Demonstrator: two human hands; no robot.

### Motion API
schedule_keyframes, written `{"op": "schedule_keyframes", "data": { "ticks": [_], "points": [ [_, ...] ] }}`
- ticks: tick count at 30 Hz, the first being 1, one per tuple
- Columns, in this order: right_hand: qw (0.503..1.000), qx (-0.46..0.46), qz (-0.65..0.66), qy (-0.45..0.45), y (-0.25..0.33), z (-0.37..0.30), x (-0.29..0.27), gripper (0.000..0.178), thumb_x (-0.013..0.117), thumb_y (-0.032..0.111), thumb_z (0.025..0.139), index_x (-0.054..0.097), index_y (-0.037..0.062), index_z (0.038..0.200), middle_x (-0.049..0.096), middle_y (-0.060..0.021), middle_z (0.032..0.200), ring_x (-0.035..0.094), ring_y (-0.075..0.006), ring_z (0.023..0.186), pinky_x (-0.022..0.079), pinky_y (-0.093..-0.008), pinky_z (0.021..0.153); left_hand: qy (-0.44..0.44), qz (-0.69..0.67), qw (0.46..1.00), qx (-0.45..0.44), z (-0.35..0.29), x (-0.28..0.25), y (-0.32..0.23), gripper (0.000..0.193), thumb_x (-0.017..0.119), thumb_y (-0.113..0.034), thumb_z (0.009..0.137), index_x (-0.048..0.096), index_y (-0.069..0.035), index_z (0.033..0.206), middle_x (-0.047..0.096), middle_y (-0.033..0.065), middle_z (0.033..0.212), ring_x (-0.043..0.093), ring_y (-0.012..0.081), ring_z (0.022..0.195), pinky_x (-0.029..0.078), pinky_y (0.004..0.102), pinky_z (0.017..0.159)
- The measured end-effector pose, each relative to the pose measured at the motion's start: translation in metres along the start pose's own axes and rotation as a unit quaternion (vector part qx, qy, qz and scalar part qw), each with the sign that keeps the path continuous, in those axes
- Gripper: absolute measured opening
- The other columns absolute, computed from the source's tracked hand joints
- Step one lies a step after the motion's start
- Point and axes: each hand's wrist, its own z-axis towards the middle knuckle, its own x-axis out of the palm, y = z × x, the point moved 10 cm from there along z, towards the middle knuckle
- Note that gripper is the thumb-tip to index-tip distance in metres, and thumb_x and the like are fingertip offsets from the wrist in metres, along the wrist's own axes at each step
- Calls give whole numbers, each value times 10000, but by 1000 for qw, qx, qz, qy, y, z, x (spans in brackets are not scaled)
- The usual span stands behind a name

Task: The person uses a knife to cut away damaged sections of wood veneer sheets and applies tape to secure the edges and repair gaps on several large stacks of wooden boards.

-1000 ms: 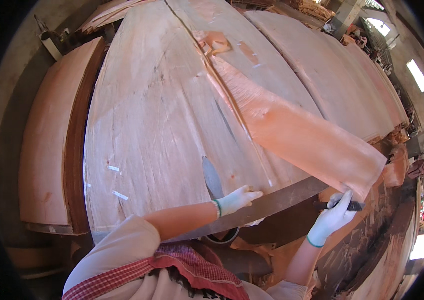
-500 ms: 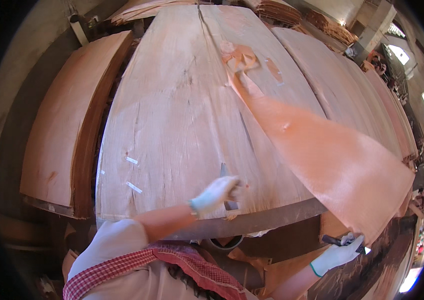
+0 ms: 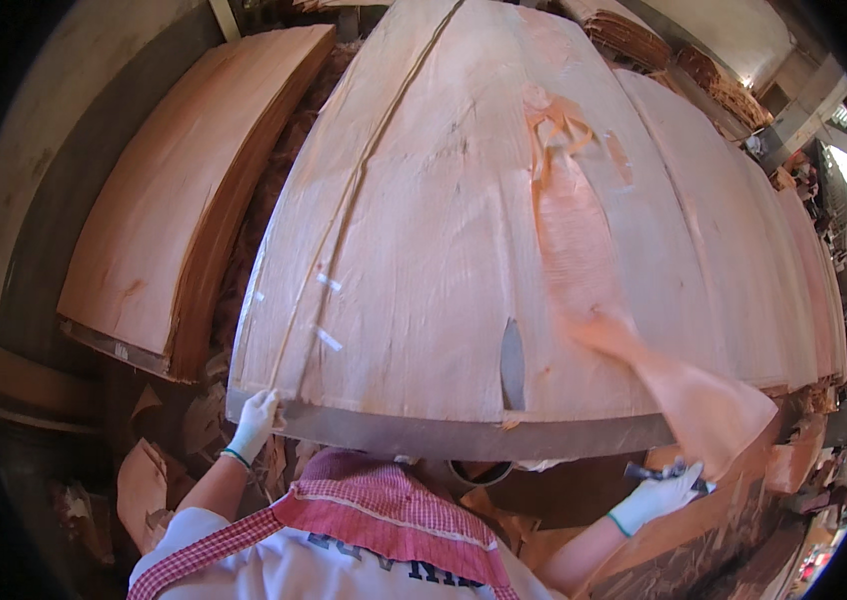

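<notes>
A large pale wood veneer sheet [image 3: 414, 300] covers the table in front of me. At its near left edge my left hand [image 3: 256, 420], in a white glove, is closed on the end of a long thin strip [image 3: 349, 190] running away across the sheet. I cannot tell whether it is a cord or a veneer edge. My right hand [image 3: 659, 498], also gloved, grips a dark-handled tool [image 3: 650, 473] beyond the table's near right edge. Against its fingers lies the near end of a crumpled, twisted orange veneer piece [image 3: 584, 250]. A pointed dark gap [image 3: 513, 365] shows in the sheet.
Veneer stacks stand to the left [image 3: 194, 200] and along the right [image 3: 774, 270]. The table's grey front edge [image 3: 464, 430] lies before my body. Veneer scraps [image 3: 144, 485] litter the floor, and a round dark container [image 3: 479, 470] sits below the edge.
My left hand has moved from the dark gap to the near left edge and closed there. The thin strip has shifted left. The orange veneer has dropped and twisted; the view has turned somewhat.
</notes>
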Motion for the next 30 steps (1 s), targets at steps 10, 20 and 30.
{"op": "schedule_keyframes", "data": {
  "ticks": [10, 20, 30],
  "points": [
    [978, -43, 165, 117, 91, -129, 83, 179, 600, 185, 939, 532, 22, 912, 542, -65, 702, 447, -86, 571, 335, -224, 500, 189, 249, 947, 79, -53, -36, -46, 360, 564, -315, 925, 632, 25, 1026, 674, 207, 917, 664, 312, 876, 509, 366, 786],
    [974, -53, 138, 173, 238, -354, 115, 138, 578, 162, 943, 539, 42, 999, 537, -15, 691, 452, -64, 552, 337, -209, 482, 104, 249, 957, 104, -95, -322, -48, 303, 546, -280, 931, 619, -7, 1039, 663, 158, 859, 653, 235, 819, 506, 343, 730],
    [978, -189, 64, 66, 344, -421, 100, 208, 600, 230, 935, 606, 28, 983, 570, -23, 743, 460, -79, 600, 369, -234, 536, 197, 282, 905, 249, 8, -353, -153, 348, 556, -325, 931, 597, -6, 1064, 650, 230, 991, 620, 397, 970, 493, 435, 804]
  ]
}}
